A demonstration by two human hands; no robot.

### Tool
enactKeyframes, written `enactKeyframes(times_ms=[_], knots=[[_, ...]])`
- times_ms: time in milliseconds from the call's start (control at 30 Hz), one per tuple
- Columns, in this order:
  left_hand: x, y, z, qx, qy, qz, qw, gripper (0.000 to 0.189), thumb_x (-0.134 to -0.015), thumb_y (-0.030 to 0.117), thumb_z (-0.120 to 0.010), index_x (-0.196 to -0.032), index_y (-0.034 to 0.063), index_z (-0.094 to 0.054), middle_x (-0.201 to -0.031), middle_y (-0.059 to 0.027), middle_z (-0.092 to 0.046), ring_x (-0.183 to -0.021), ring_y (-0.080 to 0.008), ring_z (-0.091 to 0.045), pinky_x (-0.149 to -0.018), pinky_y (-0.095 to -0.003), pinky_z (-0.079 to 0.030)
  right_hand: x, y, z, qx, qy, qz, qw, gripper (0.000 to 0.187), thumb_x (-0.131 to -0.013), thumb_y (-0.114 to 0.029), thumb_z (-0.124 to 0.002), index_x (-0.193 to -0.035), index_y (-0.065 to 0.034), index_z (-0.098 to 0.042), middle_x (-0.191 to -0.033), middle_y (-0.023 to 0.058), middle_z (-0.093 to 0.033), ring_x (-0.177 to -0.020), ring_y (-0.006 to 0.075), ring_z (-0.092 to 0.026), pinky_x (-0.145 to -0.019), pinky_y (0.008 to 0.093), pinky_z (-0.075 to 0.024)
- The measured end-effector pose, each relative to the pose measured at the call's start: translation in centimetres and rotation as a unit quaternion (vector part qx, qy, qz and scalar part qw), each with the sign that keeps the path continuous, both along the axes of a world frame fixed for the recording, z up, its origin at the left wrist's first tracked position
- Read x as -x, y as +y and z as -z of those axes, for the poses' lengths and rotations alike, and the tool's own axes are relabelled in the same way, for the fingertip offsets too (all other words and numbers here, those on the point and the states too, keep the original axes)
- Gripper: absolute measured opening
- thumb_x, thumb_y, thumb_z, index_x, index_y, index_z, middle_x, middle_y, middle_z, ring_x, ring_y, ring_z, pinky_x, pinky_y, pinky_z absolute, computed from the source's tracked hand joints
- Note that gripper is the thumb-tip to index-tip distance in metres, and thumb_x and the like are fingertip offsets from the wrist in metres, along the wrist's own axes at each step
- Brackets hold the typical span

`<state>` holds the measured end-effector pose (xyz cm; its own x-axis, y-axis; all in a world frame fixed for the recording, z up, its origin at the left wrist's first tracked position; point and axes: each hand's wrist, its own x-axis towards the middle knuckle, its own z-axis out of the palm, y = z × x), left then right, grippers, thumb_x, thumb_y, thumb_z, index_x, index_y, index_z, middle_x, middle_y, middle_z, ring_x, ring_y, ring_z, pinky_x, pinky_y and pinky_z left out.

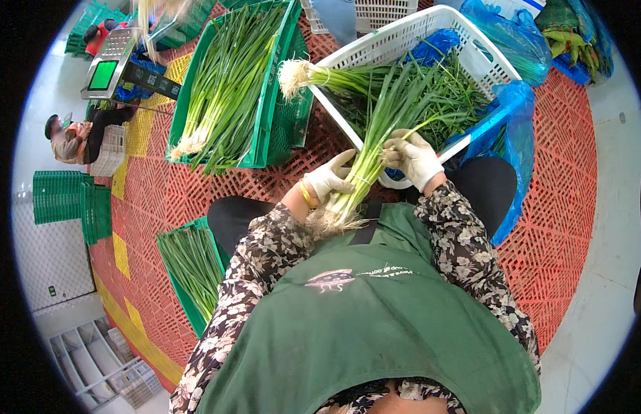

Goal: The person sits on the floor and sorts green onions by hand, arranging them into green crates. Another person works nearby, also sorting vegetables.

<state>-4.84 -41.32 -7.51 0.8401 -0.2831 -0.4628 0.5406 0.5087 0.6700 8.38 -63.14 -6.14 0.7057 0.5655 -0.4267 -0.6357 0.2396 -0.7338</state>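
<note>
My left hand [330, 178], in a white glove, holds a bunch of scallions [369, 158] near its tied lower stems. The bunch slants over my lap, with its pale, stringy roots [338, 217] towards my apron and its leaves over a white plastic basket [346, 123]. Also gloved, my right hand [414, 158] is at the bunch's right side and pinches a single yellowish-green stalk [424, 123] that sticks out to the right. Another tied bunch [323, 76] rests across the basket's left rim, roots outward. Loose green leaves [450, 106] fill much of the basket.
To the left, a green crate [271, 103] holds scallions, and a smaller green crate [183, 279] sits by my left leg. A digital scale [107, 64] stands beyond. Blue plastic bags [512, 124] hang at the basket's right. A seated person [74, 139] is far left.
</note>
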Motion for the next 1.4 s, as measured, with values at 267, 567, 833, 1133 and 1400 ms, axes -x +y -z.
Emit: enactKeyframes(times_ms=[267, 567, 833, 1133, 1400], knots=[[0.4, -2.7, -0.1, -0.104, -0.046, -0.062, 0.992, 0.067, -0.077, -0.007, -0.063, -0.138, -0.0031, -0.037, -0.12, -0.0197, -0.06, -0.109, -0.0259, -0.061, -0.095, -0.0345, -0.05, 2.4, 1.7, 0.5, 0.128, -0.011, -0.065, 0.99, 0.015, -0.092, -0.003, -0.06, -0.106, -0.0025, -0.055, -0.085, 0.011, -0.066, -0.067, 0.0163, -0.064, -0.056, 0.0256, -0.0519], [-1.1, -3.3, -3.2, -0.661, -0.177, 0.148, 0.714, 0.023, -0.083, 0.019, -0.065, -0.104, 0.0095, -0.066, -0.089, -0.0167, -0.066, -0.087, -0.0301, -0.066, -0.079, -0.0376, -0.052, 2.0, 0.5, 1.1, 0.081, 0.081, -0.05, 0.992, 0.019, -0.095, -0.013, -0.062, -0.11, -0.0044, -0.056, -0.089, 0.0131, -0.069, -0.073, 0.0187, -0.069, -0.056, 0.0245, -0.0541], [-1.6, -4.3, -3.6, -0.728, -0.253, 0.13, 0.625, 0.016, -0.086, 0.019, -0.062, -0.092, 0.0044, -0.062, -0.105, -0.0159, -0.06, -0.094, -0.0365, -0.062, -0.079, -0.0427, -0.053, 2.2, 0.6, 1.0, 0.076, 0.053, -0.067, 0.993, 0.015, -0.094, -0.008, -0.06, -0.108, -0.0041, -0.058, -0.093, 0.0106, -0.069, -0.072, 0.0172, -0.068, -0.06, 0.0271, -0.0569], [-1.5, -5.3, -2.4, -0.697, -0.337, -0.017, 0.633, 0.014, -0.077, 0.012, -0.069, -0.086, 0.0087, -0.059, -0.095, -0.0099, -0.06, -0.088, -0.0321, -0.06, -0.073, -0.0416, -0.051, 2.7, 0.2, 1.3, 0.189, -0.019, -0.197, 0.962, 0.015, -0.089, -0.018, -0.069, -0.093, -0.004, -0.069, -0.075, 0.0008, -0.064, -0.057, 0.0104, -0.054, -0.047, 0.0269, -0.0397], [-1.6, -5.5, -1.6, -0.648, -0.339, -0.03, 0.682, 0.013, -0.078, 0.009, -0.068, -0.086, 0.0078, -0.058, -0.094, -0.011, -0.059, -0.087, -0.0321, -0.06, -0.074, -0.0397, -0.05, 2.3, 0.2, 0.3, 0.195, 0.015, -0.171, 0.966, 0.027, -0.096, -0.03, -0.055, -0.087, -0.0061, -0.065, -0.063, 0.0036, -0.06, -0.042, 0.0118, -0.044, -0.039, 0.0266, -0.0335]])
